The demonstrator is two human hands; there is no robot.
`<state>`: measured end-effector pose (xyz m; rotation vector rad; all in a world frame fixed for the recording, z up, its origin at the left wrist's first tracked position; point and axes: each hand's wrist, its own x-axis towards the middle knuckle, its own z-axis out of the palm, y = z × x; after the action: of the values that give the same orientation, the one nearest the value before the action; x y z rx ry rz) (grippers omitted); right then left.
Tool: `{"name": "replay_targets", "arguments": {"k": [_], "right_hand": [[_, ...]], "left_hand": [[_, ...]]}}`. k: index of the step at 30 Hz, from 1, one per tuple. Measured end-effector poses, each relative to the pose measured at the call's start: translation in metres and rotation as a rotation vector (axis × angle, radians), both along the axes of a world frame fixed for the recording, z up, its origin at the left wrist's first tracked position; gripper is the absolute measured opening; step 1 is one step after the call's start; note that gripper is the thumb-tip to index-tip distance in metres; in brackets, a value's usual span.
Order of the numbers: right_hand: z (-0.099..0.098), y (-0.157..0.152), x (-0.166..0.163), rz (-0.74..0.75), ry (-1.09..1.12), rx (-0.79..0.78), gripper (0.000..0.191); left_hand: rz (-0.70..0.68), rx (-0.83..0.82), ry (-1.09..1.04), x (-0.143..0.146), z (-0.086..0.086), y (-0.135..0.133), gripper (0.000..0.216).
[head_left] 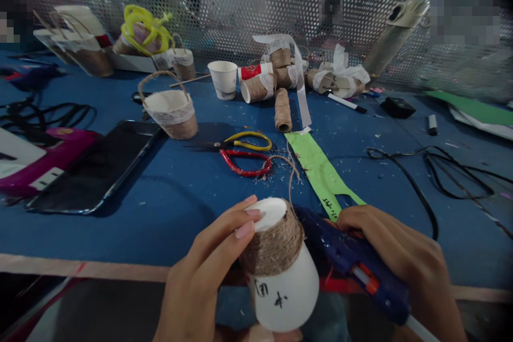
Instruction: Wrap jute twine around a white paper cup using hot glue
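Observation:
My left hand (212, 256) grips an upside-down white paper cup (288, 294), its fingers on the base and its thumb near the rim below. Brown jute twine is wound round the half nearest the base, and a loose strand runs up onto the table. My right hand (396, 251) is wrapped round a dark blue glue gun (356, 262), with a white glue stick out of its back end. The gun's front end is beside the twine; whether its tip touches is hidden. Beyond the cup lie scissors (244, 152) with one yellow and one red handle.
A twine spool (282, 111) stands behind the scissors, near a green paper strip (316, 168). A small twine basket (172, 112) and a phone (100, 165) are at left. Black cable (412, 171) lies at right. Wrapped cups and a perforated metal panel (240, 5) line the back.

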<state>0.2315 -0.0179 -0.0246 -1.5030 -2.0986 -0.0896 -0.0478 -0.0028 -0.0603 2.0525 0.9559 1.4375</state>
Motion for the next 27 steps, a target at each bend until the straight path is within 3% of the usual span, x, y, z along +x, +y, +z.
{"name": "replay_targets", "arguments": {"k": [7, 21, 27], "right_hand": [[-0.0002, 0.0017, 0.0014, 0.010, -0.020, 0.018, 0.019], [-0.0009, 0.0002, -0.0009, -0.007, -0.002, 0.038, 0.010], [0.0020, 0.0011, -0.0036, -0.011, -0.001, 0.039, 0.017]], "left_hand": [[0.047, -0.010, 0.020, 0.0013, 0.0040, -0.0037, 0.094], [0.007, -0.013, 0.005, -0.0002, 0.0000, -0.0056, 0.096], [0.038, -0.017, -0.002, 0.0035, -0.0002, -0.0043, 0.090]]}}
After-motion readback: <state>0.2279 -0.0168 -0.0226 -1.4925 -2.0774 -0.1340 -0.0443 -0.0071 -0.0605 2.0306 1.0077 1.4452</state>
